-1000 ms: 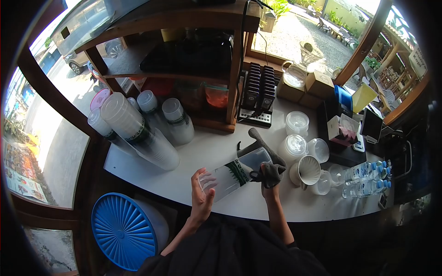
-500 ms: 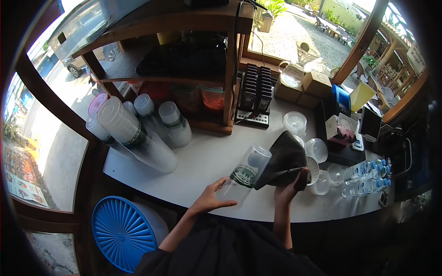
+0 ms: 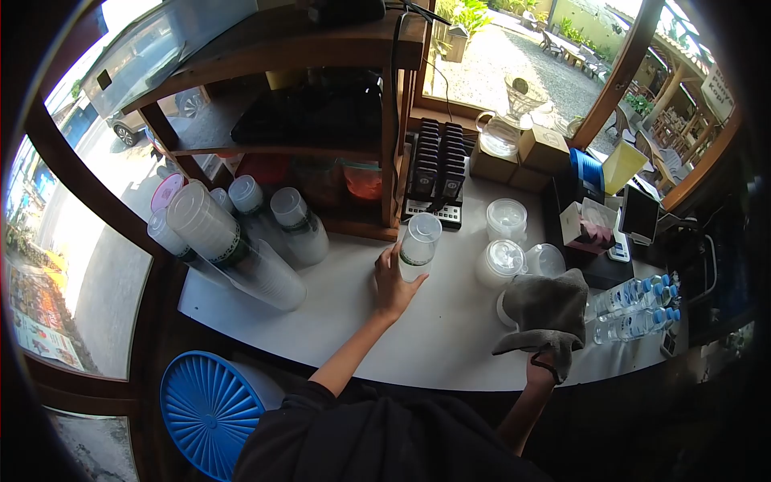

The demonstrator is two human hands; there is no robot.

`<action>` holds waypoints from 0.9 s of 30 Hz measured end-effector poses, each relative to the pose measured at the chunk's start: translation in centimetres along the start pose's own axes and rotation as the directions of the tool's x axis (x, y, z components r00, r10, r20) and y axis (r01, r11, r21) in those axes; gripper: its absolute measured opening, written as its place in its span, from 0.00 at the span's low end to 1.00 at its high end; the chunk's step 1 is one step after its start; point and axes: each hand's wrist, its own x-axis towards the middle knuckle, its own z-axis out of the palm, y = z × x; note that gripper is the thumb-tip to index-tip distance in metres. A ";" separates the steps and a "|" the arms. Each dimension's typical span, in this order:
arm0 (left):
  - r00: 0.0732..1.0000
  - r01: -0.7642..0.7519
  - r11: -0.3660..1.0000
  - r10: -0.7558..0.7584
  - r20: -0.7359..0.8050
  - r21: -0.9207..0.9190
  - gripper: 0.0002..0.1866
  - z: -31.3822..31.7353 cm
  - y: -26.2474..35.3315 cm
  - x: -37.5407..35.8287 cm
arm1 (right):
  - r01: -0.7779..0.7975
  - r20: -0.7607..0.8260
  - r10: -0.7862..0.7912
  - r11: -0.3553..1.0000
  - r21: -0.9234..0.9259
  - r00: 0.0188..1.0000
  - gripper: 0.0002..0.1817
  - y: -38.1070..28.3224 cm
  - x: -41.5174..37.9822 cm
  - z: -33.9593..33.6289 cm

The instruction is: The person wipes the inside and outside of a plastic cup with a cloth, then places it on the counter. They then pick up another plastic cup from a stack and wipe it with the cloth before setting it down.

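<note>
So the cup [image 3: 420, 243] is in the left hand's grip, thumb one side, fingers the other. It sits over the bench [image 3: 450, 333], just forward and a bit right of the left hand [image 3: 393, 287], long axis looking roughly upright. Can't really tell if the base touches down. Left is way nearer; the right hand [image 3: 543, 371] is well apart, its grip mostly hidden but holding the bunched cloth [image 3: 548, 309] by the tubs [image 3: 505, 259]

Head count: one held cup, one cloth, about five cup stacks [image 3: 265, 269], three tubs clearly visible, at least four bottles [image 3: 630, 325], one blue lid [image 3: 210, 419]
</note>
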 end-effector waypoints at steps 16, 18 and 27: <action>0.995 0.090 0.989 -0.086 0.041 -0.119 0.53 -0.4 -0.1 1.4 | -0.006 -0.162 -0.004 0.998 -0.058 0.987 0.26 -0.9 -2.1 -1.4; 0.988 0.151 0.973 -0.141 0.071 -0.172 0.50 0.3 -0.1 1.2 | -0.016 -0.168 0.007 0.998 -0.055 0.986 0.26 -0.6 -1.6 -1.2; 0.978 0.205 0.954 -0.208 0.010 -0.218 0.45 3.1 -0.5 2.8 | -0.040 -0.174 0.031 0.998 -0.048 0.984 0.26 0.6 -0.2 -0.4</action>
